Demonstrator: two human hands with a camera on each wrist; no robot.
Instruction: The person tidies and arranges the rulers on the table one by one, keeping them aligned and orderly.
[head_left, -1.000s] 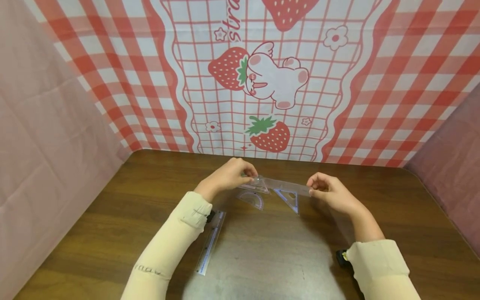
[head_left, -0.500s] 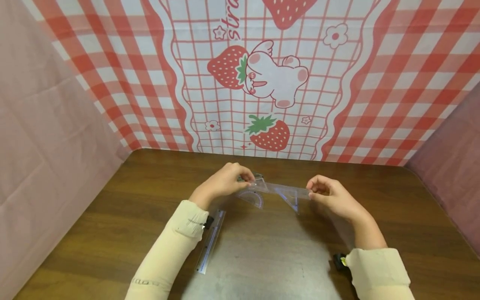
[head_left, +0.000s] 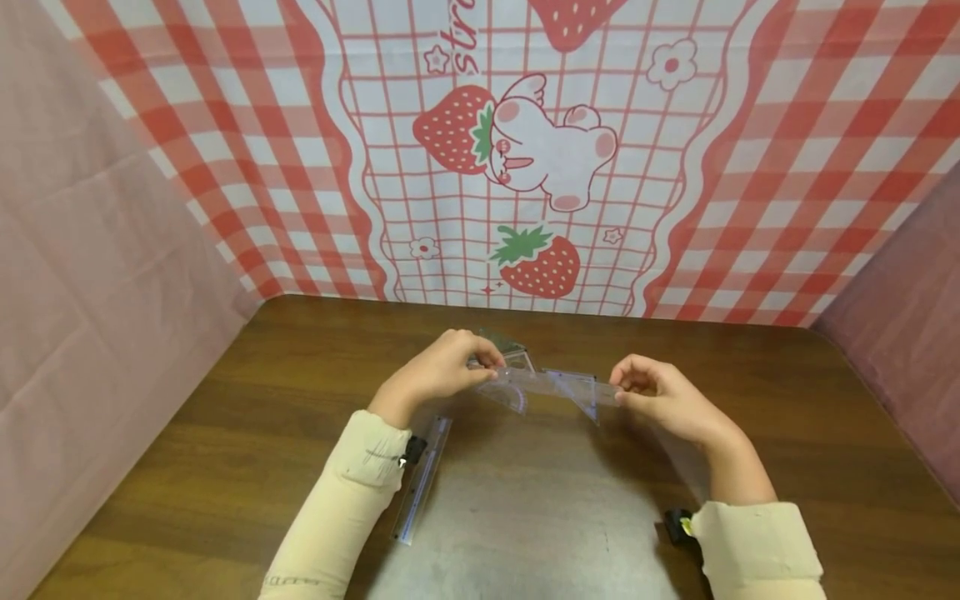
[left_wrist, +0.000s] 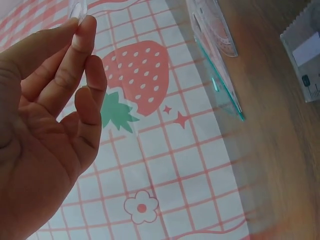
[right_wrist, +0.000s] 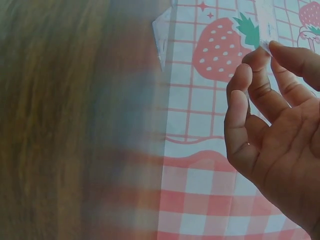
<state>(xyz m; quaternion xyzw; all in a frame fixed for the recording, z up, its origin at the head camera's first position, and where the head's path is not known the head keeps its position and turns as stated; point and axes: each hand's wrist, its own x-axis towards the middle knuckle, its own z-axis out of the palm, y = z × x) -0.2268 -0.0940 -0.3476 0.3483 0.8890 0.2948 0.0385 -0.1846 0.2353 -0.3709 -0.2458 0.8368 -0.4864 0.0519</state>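
Note:
Both hands hold a clear plastic ruler (head_left: 546,383) above the table, one at each end. My left hand (head_left: 438,371) pinches its left end between thumb and fingertips; the left wrist view catches only the tip of the ruler (left_wrist: 77,9). At the other end my right hand (head_left: 675,404) grips it the same way, its remaining fingers loosely curled. Beneath the ruler lie a blue-marked set square (head_left: 591,410) and a clear protractor (head_left: 512,400), partly seen through it. Behind it is another clear triangular piece (head_left: 521,358).
A second ruler (head_left: 422,483) with blue markings lies on the wooden table (head_left: 525,517), beside the left forearm. A green-edged clear piece (left_wrist: 222,80) is near the back, partly hidden by the left hand in the head view. A strawberry-print cloth (head_left: 540,267) stands behind.
Both hands have drawn the ruler slightly toward me, the left hand more. The clear triangular piece and green-edged piece behind it show more, while the ruler now overlaps the set square and protractor.

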